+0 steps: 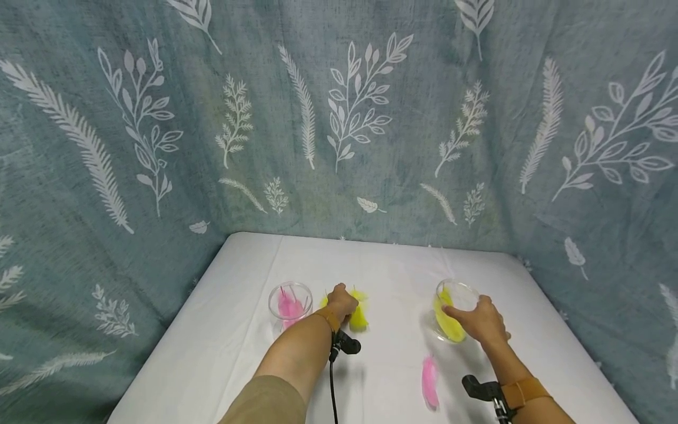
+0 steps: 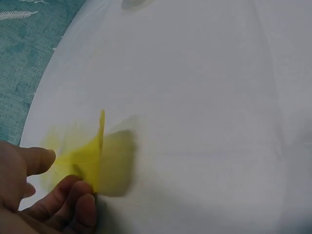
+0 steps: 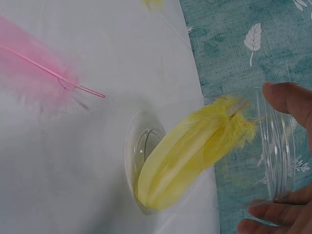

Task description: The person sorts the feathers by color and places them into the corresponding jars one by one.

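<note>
My left hand [image 1: 341, 303] reaches down at the yellow feathers [image 1: 358, 312] on the white table. In the left wrist view, its thumb and fingertips stand apart around one yellow feather [image 2: 90, 163], the fingertips right at its lower edge. My right hand [image 1: 483, 321] grips a clear cup [image 1: 466, 296] near the rim, thumb on one side and fingers on the other. Inside that cup stand yellow feathers [image 3: 183, 156], quills toward the opening. A single pink feather [image 1: 429, 383] lies on the table to the left of my right wrist.
Another clear cup [image 1: 275, 303] holding pink feathers [image 1: 288, 305] stands just left of my left hand. The white-covered table [image 1: 392, 265] meets leaf-patterned teal cloth [image 1: 371, 118] behind and at both sides. A black cable [image 1: 332, 388] hangs from my left wrist camera.
</note>
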### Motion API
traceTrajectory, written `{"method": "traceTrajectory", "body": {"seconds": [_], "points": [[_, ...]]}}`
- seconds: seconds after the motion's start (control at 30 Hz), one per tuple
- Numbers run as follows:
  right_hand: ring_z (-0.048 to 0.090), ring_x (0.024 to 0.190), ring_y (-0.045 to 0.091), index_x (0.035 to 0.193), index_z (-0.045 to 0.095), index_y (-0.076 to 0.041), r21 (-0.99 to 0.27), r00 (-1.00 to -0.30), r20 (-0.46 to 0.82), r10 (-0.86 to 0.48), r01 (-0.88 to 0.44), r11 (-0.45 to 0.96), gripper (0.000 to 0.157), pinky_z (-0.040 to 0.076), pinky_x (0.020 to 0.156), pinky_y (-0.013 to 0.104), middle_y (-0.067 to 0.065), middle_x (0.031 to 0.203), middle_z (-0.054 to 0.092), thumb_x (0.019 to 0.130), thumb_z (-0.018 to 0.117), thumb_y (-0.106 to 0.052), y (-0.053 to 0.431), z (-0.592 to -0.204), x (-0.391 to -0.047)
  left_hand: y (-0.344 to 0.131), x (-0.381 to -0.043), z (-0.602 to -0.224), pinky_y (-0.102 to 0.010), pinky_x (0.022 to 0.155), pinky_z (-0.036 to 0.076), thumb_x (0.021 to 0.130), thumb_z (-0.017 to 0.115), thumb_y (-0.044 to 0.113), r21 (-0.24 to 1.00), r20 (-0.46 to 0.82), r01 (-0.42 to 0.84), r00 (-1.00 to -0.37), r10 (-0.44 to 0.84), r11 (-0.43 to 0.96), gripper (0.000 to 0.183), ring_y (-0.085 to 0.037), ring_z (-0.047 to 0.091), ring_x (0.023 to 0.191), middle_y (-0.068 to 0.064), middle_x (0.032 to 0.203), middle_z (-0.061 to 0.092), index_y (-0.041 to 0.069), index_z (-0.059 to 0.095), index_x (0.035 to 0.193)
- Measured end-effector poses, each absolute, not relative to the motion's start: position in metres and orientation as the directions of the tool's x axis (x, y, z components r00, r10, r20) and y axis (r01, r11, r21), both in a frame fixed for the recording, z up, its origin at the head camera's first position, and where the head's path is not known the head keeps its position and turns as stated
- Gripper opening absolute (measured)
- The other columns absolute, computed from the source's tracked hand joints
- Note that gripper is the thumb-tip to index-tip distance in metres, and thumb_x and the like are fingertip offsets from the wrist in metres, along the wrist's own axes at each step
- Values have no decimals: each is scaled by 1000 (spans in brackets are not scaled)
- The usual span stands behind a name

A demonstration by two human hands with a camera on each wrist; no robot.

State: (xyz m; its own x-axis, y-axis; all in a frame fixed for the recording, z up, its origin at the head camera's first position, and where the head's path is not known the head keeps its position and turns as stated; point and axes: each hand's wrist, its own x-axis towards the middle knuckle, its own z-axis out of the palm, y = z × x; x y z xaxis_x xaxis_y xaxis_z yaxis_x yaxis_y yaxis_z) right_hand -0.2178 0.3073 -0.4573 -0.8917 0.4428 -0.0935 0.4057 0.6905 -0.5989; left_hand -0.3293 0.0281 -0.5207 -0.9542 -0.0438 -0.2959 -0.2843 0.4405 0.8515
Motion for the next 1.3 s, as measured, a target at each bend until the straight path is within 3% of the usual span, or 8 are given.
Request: {"method": "traceTrajectory", "body": {"seconds": [0.1,0.17,0.27,0.43,0.67,1.0,1.2,1.3], "points": [[32,122,57,144,19,15,-604,-893,-92,441,402,688,114,23,91,72,39,140,28,76,73,-58,306,-457,-217,29,-332,-523,-27,35,31,86,66,0,841,-301,-289,-952,-47,457,48,-15,35,36,-18,87,62,3,56,133],[31,122,57,144,18,15,-607,-894,-89,439,398,688,113,22,92,73,39,140,28,76,73,-58,306,-456,-217,31,-335,-525,-27,34,32,85,68,1,830,-302,-292,-952,-57,476,27,-16,37,36,-14,67,60,-3,66,111],[31,123,57,144,18,15,-610,-895,-85,439,395,687,112,20,93,74,40,140,28,77,73,-56,306,-454,-217,32,-338,-526,-28,33,32,82,69,0,815,-301,-299,-950,-80,497,8,-17,39,35,-10,52,53,-6,64,81],[31,123,57,144,18,15,-608,-892,-88,443,401,685,113,21,92,73,39,140,28,76,73,-57,307,-454,-217,32,-337,-526,-29,33,33,77,62,-9,810,-289,-299,-952,-101,504,10,-19,40,35,-14,55,54,-7,60,87],[31,123,57,144,19,14,-604,-884,-96,458,417,679,114,21,93,73,39,140,28,75,73,-58,307,-456,-218,29,-332,-522,-31,37,39,89,61,4,811,-260,-265,-962,-85,521,20,-21,46,41,-18,72,55,-7,57,106],[31,123,57,144,18,14,-603,-879,-103,465,427,674,113,19,94,73,39,141,29,75,74,-57,306,-457,-219,31,-325,-518,-36,63,48,81,75,10,712,-233,-122,-970,68,692,58,-29,56,87,-17,114,59,6,52,134],[31,123,57,144,19,14,-601,-882,-99,460,422,679,113,20,93,73,39,141,29,75,74,-57,306,-458,-218,34,-325,-522,-32,44,44,84,69,5,695,-225,-138,-974,31,705,15,-25,56,59,-14,79,61,-3,64,94],[31,123,57,144,19,14,-601,-881,-98,463,423,678,113,21,94,72,39,141,28,75,74,-57,307,-459,-218,35,-324,-522,-33,41,44,86,67,4,717,-225,-157,-974,13,679,12,-26,55,55,-13,72,57,-4,62,92]]}}
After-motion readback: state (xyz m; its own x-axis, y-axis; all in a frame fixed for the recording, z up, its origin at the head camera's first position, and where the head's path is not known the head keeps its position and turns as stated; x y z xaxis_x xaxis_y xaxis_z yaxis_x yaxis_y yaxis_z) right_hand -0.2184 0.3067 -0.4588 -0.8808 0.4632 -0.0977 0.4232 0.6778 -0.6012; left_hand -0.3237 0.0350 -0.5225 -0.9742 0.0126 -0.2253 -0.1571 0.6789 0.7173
